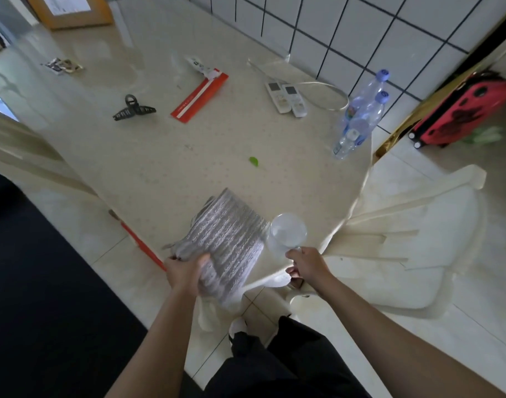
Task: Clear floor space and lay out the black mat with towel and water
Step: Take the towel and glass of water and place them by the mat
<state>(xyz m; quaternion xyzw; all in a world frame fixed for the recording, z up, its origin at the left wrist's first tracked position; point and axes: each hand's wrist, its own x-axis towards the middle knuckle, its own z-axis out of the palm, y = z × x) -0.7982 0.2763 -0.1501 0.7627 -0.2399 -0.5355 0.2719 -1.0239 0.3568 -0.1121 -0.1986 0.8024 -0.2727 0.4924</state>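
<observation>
The left grip (185, 275) is closed round the near end of the folded grey towel (228, 239), which lies at the near edge of the desk (188, 145). The right grip (303, 267) holds a clear glass (287, 232) just beside the towel. The black mat (44, 282) lies on the floor to the left. Two bottles (361, 116) stand near the desk's right edge.

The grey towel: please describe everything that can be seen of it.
The grey towel is folded into a thick rectangle of several layers; its ribbed, looped fabric looks soft. It is at the near edge of the pale table, its near end past the edge. The left hand grips its near left corner, thumb on top. A clear glass, held by the right hand, is close at its right; contact cannot be told.
</observation>
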